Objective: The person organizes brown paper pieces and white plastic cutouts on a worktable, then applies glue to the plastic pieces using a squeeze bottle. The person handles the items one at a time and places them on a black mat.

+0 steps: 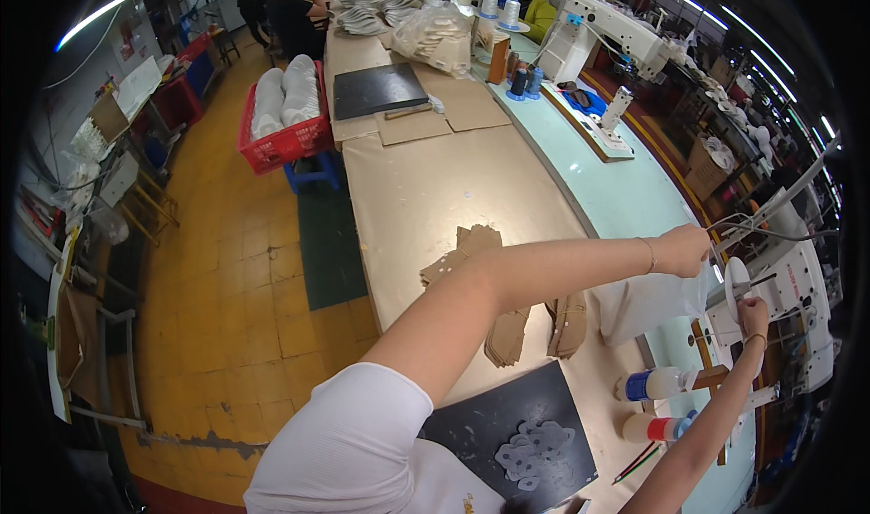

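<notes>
In the head view, the left hand (686, 249) reached far across the bench to the top of a white sewing machine (787, 287), its fingers curled shut at the thin wire thread guide (757, 228) that rose from the machine; whether they pinched a thread was too small to tell. The right hand (753, 315) was just below it, fingers closed against the machine's round white handwheel (736, 276), seemingly gripping its edge. The machine stood at the right end of the pale green table (625, 197), close in front of the person.

Just left of the hands a white bag (648, 304) hung over the table edge. Beside it, on the paper-covered bench (426, 197), lay stacks of brown cardboard pieces (507, 333), partly hidden by the left forearm. Nearer the person sat a black mat (507, 414) with a heap of small grey cut pieces (535, 446) on it. Two plastic bottles (657, 405), one blue-banded and one red-banded, lay on their sides near the right forearm, with pencils (639, 462) next to them.

Farther up the bench were another black board (376, 90), flat cardboard sheets (444, 115), thread cones (526, 82) and a second sewing machine (603, 29). A red crate (285, 142) filled with white pieces stood on the yellow tiled floor (227, 287). Other people worked at the far end.
</notes>
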`<state>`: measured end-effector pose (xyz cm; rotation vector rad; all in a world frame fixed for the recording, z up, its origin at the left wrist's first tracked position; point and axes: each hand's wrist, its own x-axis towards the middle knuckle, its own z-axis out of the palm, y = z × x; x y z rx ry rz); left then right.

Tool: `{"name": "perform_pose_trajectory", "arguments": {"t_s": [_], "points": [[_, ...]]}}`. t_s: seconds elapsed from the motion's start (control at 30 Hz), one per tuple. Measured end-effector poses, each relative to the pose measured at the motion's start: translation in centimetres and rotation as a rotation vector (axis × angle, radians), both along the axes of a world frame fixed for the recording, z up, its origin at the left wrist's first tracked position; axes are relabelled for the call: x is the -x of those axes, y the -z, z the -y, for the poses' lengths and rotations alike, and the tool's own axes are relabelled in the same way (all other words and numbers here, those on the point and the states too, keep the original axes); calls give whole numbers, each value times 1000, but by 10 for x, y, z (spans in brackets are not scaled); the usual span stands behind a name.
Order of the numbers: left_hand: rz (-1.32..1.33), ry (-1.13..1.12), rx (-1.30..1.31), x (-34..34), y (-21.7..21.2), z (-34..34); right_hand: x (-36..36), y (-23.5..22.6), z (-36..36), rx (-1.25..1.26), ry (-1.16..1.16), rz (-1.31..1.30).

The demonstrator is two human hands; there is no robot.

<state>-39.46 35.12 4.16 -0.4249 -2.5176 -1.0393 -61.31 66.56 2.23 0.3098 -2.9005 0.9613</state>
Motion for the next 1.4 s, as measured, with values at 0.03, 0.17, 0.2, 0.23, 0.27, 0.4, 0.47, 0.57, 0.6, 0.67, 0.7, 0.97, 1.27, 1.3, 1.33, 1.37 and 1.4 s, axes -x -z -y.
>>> {"name": "perform_pose_trajectory", "arguments": {"t_s": [0.03, 0.17, 0.2, 0.23, 0.27, 0.4, 0.47, 0.57, 0.6, 0.67, 0.7, 0.97, 1.27, 1.3, 1.33, 1.37, 1.4], "points": [[-5, -3, 11, 4, 3, -2, 2, -1, -5, -26, 20, -45], [11, 39, 22, 8, 1, 2, -2, 0, -1, -57, 7, -139], [7, 77, 12, 8, -2, -2, 2, -10, -14, -194, -38, -116], [151, 110, -69, -6, -6, 5, -23, -9, 11, -273, -29, -93], [167, 149, -203, -11, -7, 8, -31, -14, 17, -311, -37, -134], [380, 193, -374, -28, -23, 14, -55, -30, 38, -418, 71, -147], [423, 213, -424, -33, -30, 14, -63, -39, 45, -341, 72, -115], [461, 239, -453, -34, -39, 6, -76, -37, 36, -79, 199, -199], [468, 236, -455, -35, -41, 4, -83, -41, 33, -85, 223, -220], [466, 263, -444, -36, -45, 2, -106, -51, 33, 14, 223, -207], [471, 264, -442, -36, -44, 3, -128, -59, 41, 114, 142, -198], [509, 304, -543, -31, -50, -10, -212, -50, 94, 13, -552, -137], [438, 142, -416, -4, -38, 1, -224, -59, 85, -362, -510, -195], [418, 131, -422, 2, -34, -1, -224, -58, 82, -436, -508, -294], [385, 103, -414, 7, -29, -5, -224, -58, 82, -435, -447, -346], [319, 99, -372, 13, -25, -8, -223, -57, 84, -432, -384, -397], [252, 93, -330, 20, -22, -10, -223, -56, 86, -429, -322, -449]]}}
